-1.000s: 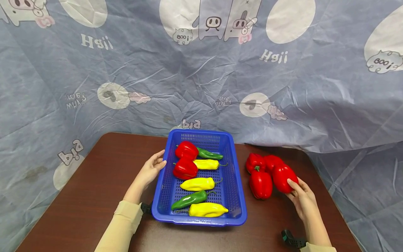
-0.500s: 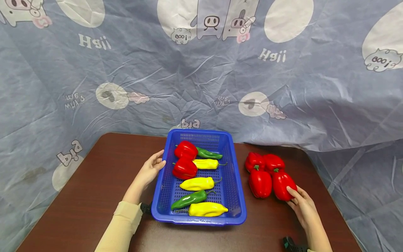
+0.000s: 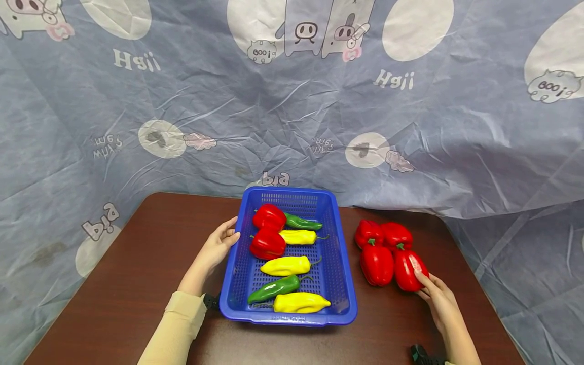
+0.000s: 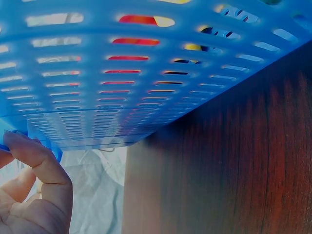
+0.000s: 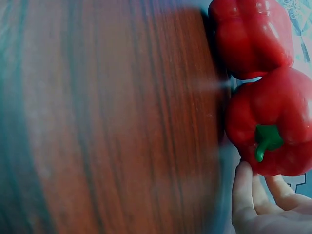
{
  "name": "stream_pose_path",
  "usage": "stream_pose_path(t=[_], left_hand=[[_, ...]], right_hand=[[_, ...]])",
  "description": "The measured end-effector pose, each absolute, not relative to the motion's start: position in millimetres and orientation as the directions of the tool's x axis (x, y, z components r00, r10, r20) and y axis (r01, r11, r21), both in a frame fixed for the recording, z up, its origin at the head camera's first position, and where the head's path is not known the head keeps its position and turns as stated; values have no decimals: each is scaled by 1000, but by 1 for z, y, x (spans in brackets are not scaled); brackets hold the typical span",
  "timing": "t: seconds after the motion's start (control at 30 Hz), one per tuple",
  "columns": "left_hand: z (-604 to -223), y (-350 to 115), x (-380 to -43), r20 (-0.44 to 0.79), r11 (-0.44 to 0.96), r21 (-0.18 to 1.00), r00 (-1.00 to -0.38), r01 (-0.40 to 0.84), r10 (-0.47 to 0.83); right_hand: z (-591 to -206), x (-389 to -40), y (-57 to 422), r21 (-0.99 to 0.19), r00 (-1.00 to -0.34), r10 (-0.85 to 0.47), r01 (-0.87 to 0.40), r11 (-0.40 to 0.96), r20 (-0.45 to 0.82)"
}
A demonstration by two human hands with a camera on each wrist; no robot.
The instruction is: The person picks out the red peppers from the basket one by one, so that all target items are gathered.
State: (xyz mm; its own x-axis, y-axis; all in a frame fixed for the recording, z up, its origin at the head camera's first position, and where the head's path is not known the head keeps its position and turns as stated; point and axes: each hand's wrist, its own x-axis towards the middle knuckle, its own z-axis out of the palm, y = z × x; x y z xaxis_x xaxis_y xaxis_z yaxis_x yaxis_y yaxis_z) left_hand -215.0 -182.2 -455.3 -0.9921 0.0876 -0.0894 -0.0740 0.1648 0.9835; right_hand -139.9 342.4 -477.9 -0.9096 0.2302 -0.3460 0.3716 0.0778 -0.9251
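A blue plastic basket (image 3: 349,284) is at the middle of the table. My left hand (image 3: 218,246) grips its left rim; in the left wrist view the curled fingers (image 4: 41,165) meet the rim's edge. Inside the basket are two red bell peppers, a long yellow pepper (image 3: 301,303), a green pepper (image 3: 275,289) and several more long ones. To the right of the basket, several red bell peppers stand in a close block. My right hand (image 3: 439,299) holds the front right red bell pepper (image 3: 407,271) by its near right side, thumb on top. Its green stem (image 5: 267,139) shows in the right wrist view.
The other red bell peppers of the block are at the back left (image 3: 367,233), back right (image 3: 396,236) and front left (image 3: 377,266). Behind the dark wooden table (image 3: 150,243) hangs a printed blue-grey cloth (image 3: 274,116), close along its back edge.
My right hand has drawn the red bell pepper toward the table's front and lowered it beside the front left one, uncovering the back right pepper's stem. The left hand stays at the basket rim.
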Motion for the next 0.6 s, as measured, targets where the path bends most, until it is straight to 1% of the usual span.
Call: stream_pose_path(t=[0.37,0.53,0.6], left_hand=[[-457,-183,-215,-92,154,985,-991,-77,95],[-457,-184,-215,-80,148,987,-991,-63,106],[-457,-184,-214,-57,142,989,-993,-41,106]], right_hand=[[-479,-146,338,-878,-895,243,425,221,-373],[-481,-147,336,-860,-893,281,428,279,-353],[-483,-147,336,-850,-894,289,426,309,-342]])
